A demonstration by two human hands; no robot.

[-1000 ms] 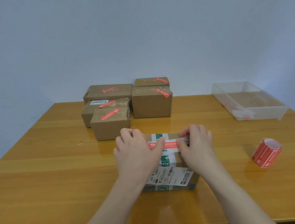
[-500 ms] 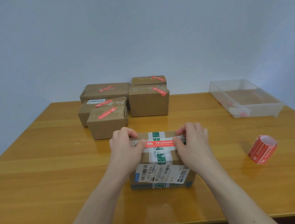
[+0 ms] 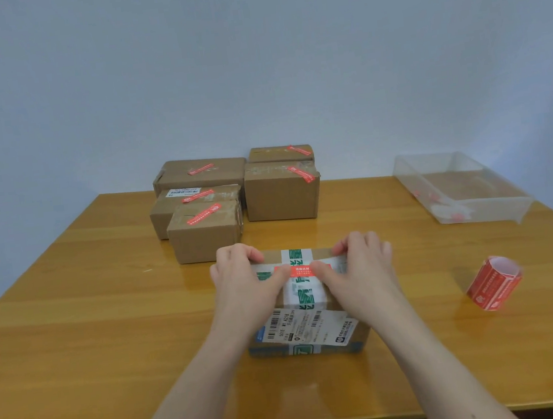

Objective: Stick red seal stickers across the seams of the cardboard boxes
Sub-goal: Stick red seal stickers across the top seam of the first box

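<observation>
- Nearest me, at the table's point(image 3: 79, 369) 6 o'clock, I see the box point(image 3: 310, 326) I'm working on, with a white shipping label on its near top and green-and-white tape running over it toward 12 o'clock.
- My left hand point(image 3: 246, 285) lies on the box's 9 o'clock side: the thumb presses flat on the left end of the red sticker point(image 3: 301, 270), and the fingers curl over the far top edge.
- My right hand point(image 3: 357, 269) mirrors it on the 3 o'clock side, thumb flat on the sticker's right end, fingers curled over the far edge.
- The sticker lies crosswise on the top, over the green tape, toward the box's far edge; only its middle shows between my thumbs.
- At 3 o'clock from the box, well apart, the sticker roll point(image 3: 493, 282) lies on its side.
- Just past my left hand, at 11 o'clock, the stack point(image 3: 228, 194) of five cardboard boxes sits at the table's far edge, each with a red sticker on top.
- At 2 o'clock, far right, I see a clear bin point(image 3: 495, 205) with a few red and white scraps inside.
</observation>
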